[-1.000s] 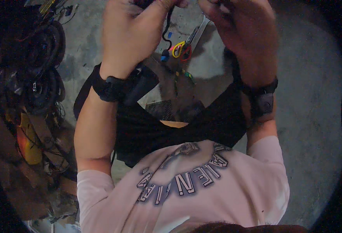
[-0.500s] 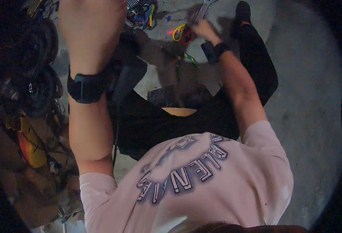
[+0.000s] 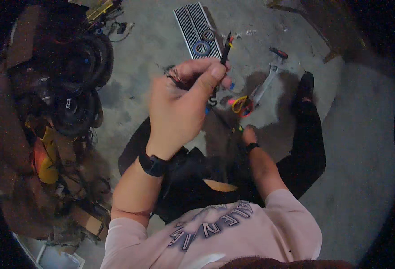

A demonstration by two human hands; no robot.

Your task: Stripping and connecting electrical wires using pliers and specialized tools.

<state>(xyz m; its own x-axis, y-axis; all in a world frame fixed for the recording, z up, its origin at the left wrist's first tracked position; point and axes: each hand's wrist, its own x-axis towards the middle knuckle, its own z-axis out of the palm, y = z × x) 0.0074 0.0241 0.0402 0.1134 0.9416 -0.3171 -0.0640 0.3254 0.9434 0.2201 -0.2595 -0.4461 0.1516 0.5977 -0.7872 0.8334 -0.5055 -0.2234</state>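
My left hand [image 3: 179, 107] is closed round a black cable [image 3: 225, 53], whose upper end with small red and yellow bits sticks up past the thumb; frayed wire shows at the left of the fingers. Below it lie scissors with red and yellow handles [image 3: 241, 105] and a long silver tool [image 3: 264, 83] on the concrete floor. My right hand [image 3: 249, 133] is low between my legs, fingers curled at a small green-and-yellow thing [image 3: 241, 128]; what exactly it grips is too small and dim to make out.
A ribbed metal panel [image 3: 189, 24] carrying two rings lies beyond my hands, near a small red-and-black tool [image 3: 278, 53]. Dark round parts [image 3: 78, 62], wires, cardboard pieces [image 3: 92, 224] and a yellow-red object [image 3: 45, 159] crowd the left side. My bent legs frame the work area.
My right hand left the cable near my left hand, passed the scissors and moved down between my legs. The view has shifted, bringing the ribbed panel fully in; my left hand still holds the cable.
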